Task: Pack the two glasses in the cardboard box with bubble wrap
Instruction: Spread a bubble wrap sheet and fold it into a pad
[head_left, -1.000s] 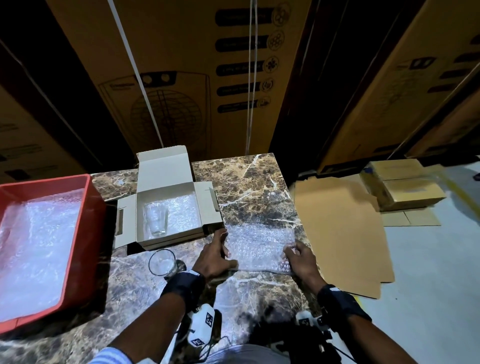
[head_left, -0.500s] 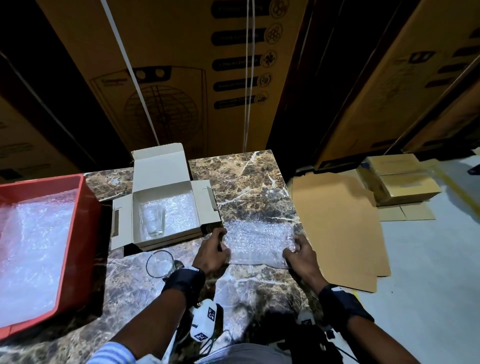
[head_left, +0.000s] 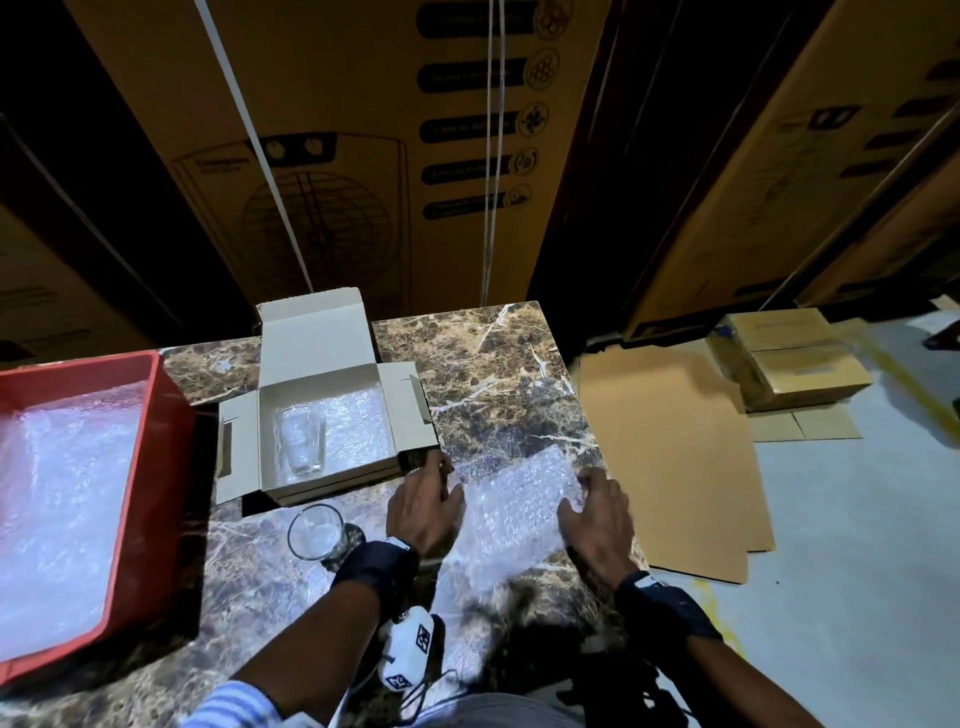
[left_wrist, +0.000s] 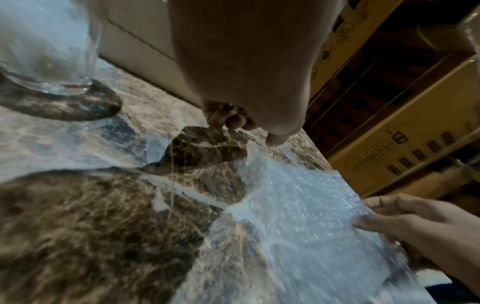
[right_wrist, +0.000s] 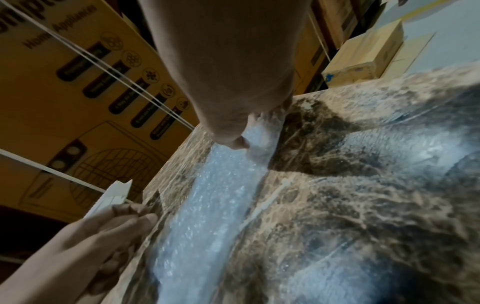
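Now both hands grasp one bubble wrap sheet (head_left: 514, 506) on the marble table (head_left: 498, 374): left hand (head_left: 423, 506) pinching its left edge, right hand (head_left: 597, 512) its right. One glass (head_left: 300, 440) lies in the open cardboard box (head_left: 317, 364); another glass (head_left: 315, 531) stands just before it.

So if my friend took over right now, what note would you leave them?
Left hand: pinches the left edge of the bubble wrap sheet.
Right hand: pinches its right edge. The sheet lies on the table, right of the box.
Done: one glass lies in the box on a bubble wrap lining.
Left: the second glass stands on the table in front of the box, unwrapped. Probably wrap it in the sheet, put it in, close the box.
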